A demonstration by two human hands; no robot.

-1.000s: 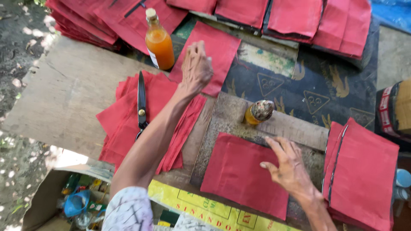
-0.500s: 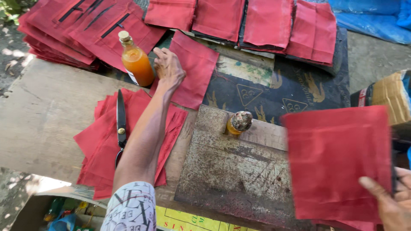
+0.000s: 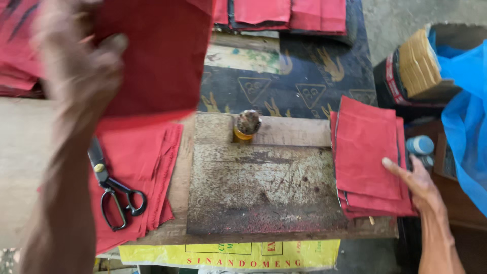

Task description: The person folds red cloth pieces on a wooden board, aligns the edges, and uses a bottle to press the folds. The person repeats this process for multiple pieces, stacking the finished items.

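Note:
My left hand (image 3: 76,66) is raised close to the camera and blurred. It grips a square piece of red cloth (image 3: 157,56) that hangs over the left part of the bench. My right hand (image 3: 416,185) lies at the right edge of a stack of red cloth pieces (image 3: 368,152), with one finger stretched flat on the top piece. Between the hands lies a stained metal plate (image 3: 258,187) on the wooden bench. A small yellow jar with a dirty cap (image 3: 247,126) stands at the plate's far edge.
Black-handled scissors (image 3: 114,187) lie on a pile of red cloth (image 3: 147,152) at the left. More red pieces (image 3: 284,12) line the far side on a dark patterned mat (image 3: 304,76). A box of tan sheets (image 3: 418,63) and blue plastic (image 3: 466,127) are at the right.
My right hand carried its red piece to the right and laid it on the stack. My left hand lifted a red piece from the far side up toward me. The view shifted right.

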